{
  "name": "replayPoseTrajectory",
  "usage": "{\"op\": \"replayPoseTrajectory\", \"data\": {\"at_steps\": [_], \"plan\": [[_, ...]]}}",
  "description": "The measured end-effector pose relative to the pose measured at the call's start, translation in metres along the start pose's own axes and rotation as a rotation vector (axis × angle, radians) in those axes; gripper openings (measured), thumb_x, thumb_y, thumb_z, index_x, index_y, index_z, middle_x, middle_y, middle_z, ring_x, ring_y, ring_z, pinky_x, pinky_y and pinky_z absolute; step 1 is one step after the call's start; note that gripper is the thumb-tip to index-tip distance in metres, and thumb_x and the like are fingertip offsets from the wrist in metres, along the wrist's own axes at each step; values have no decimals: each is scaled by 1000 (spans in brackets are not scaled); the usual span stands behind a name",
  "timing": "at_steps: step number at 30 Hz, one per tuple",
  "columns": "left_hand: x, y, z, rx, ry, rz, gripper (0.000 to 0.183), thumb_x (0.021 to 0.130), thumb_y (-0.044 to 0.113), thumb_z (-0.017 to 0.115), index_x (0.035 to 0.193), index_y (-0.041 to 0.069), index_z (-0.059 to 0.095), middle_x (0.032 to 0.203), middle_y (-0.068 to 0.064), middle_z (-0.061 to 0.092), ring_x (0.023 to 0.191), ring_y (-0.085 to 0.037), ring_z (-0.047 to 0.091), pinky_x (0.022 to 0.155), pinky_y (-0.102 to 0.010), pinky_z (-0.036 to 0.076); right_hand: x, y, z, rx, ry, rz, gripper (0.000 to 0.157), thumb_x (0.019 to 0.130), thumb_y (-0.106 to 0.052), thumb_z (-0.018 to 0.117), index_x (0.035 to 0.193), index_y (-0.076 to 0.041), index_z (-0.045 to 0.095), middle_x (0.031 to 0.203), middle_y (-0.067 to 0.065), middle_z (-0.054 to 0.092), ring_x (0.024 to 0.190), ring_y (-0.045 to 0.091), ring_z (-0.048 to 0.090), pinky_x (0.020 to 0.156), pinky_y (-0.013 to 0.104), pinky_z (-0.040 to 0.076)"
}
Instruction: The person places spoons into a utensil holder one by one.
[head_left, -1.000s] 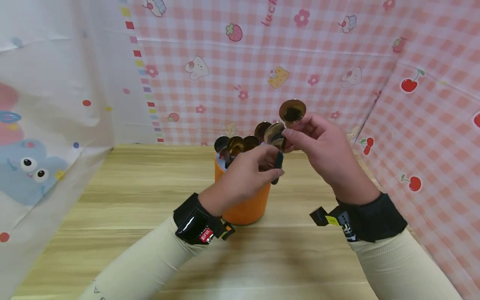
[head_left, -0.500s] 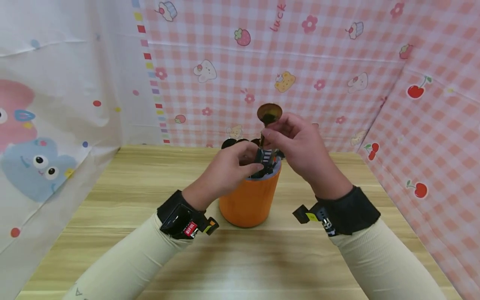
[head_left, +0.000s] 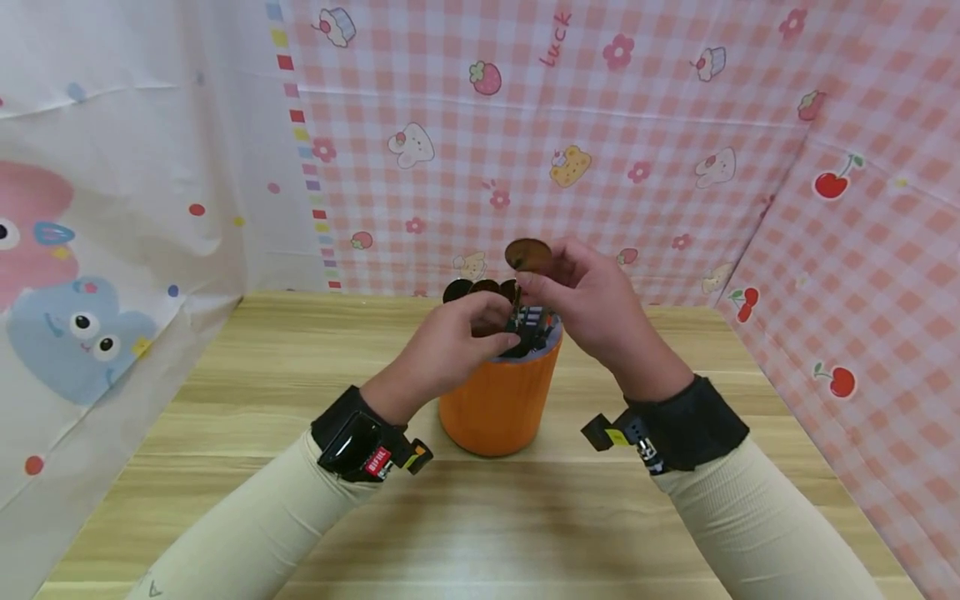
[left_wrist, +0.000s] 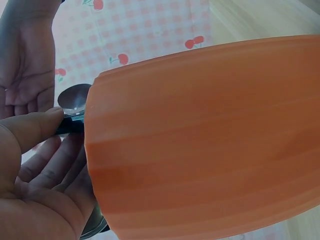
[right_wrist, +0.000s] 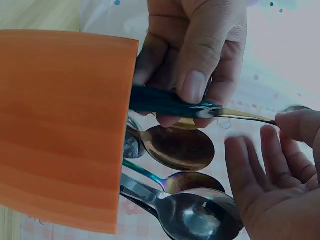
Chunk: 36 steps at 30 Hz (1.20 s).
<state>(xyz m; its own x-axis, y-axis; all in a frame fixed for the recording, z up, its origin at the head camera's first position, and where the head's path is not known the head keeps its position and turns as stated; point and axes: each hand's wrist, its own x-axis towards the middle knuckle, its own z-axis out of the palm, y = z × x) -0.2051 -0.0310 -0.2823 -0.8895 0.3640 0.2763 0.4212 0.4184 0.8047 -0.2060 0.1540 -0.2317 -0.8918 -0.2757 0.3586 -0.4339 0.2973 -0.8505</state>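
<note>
An orange round container (head_left: 498,408) stands upright on the wooden table, filled with spoons and dark handles. My right hand (head_left: 592,304) pinches a gold spoon (head_left: 527,254) just below its bowl, above the container's mouth. In the right wrist view, my left hand (right_wrist: 195,65) pinches the same spoon's dark teal handle (right_wrist: 165,101) between thumb and fingers; the handle's lower end is hidden inside the container. Beside it a copper spoon (right_wrist: 180,147), a rainbow-tinted spoon (right_wrist: 195,182) and a silver spoon (right_wrist: 200,217) stick out, bowls outward.
Pink checked cloth (head_left: 442,192) hangs behind the wooden table (head_left: 480,525) and along the right. A white printed cloth (head_left: 135,233) closes the left side. Another spoon bowl (left_wrist: 75,97) shows at the container's rim in the left wrist view.
Both hands have moved left, bringing the gold spoon from the container's right side to over its mouth. In the last half second the spoon has sunk lower, its handle into the container.
</note>
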Motion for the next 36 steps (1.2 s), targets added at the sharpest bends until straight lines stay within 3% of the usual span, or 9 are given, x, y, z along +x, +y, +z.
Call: {"op": "replayPoseTrajectory", "data": {"at_steps": [5, 12, 21, 24, 31, 36], "plan": [[-2, 1, -1, -16, 14, -15, 18, 91, 18, 71, 107, 14, 64, 100, 2, 70, 95, -11, 65, 81, -36, 55, -3, 2, -5, -43, 6, -24, 23, 94, -13, 66, 115, -6, 61, 111, 9, 65, 101, 19, 63, 86, 38, 51], [-1, 0, 1, -24, 17, -17, 14, 91, 19, 71, 103, 15, 66, 98, 2, 71, 92, -11, 65, 78, -34, 55, -4, 4, -7, -99, 66, -41, 17, 96, -15, 64, 110, -6, 64, 105, 10, 67, 92, 20, 63, 78, 30, 52], [-1, 0, -1, -14, 43, -22, 13, 93, 20, 69, 105, 15, 66, 99, 2, 70, 93, -14, 64, 79, -37, 54, -3, 2, -1, -89, 84, -68, 14, 96, -12, 63, 107, -3, 62, 103, 11, 67, 90, 20, 65, 79, 32, 54], [-2, -1, -2, -19, 48, -42, 14, 93, 19, 69, 105, 13, 66, 98, 1, 70, 93, -14, 64, 79, -37, 54, -3, 5, -4, -155, 81, -39, 13, 96, -12, 63, 106, -4, 60, 102, 11, 67, 89, 21, 66, 79, 35, 56], [-4, -3, 0, -33, 53, -49, 14, 93, 20, 69, 105, 12, 66, 100, 0, 69, 93, -14, 64, 79, -37, 54, -8, 13, -8, -477, -13, 32, 15, 95, -15, 64, 108, -11, 59, 102, 7, 66, 94, 21, 63, 76, 42, 54], [-5, -2, 1, -39, 55, -41, 16, 93, 20, 69, 106, 11, 67, 100, -1, 69, 92, -14, 64, 78, -37, 55, -12, 14, -10, -505, 5, 43, 25, 95, -19, 65, 118, -12, 59, 111, 7, 64, 99, 25, 60, 77, 45, 54]]}}
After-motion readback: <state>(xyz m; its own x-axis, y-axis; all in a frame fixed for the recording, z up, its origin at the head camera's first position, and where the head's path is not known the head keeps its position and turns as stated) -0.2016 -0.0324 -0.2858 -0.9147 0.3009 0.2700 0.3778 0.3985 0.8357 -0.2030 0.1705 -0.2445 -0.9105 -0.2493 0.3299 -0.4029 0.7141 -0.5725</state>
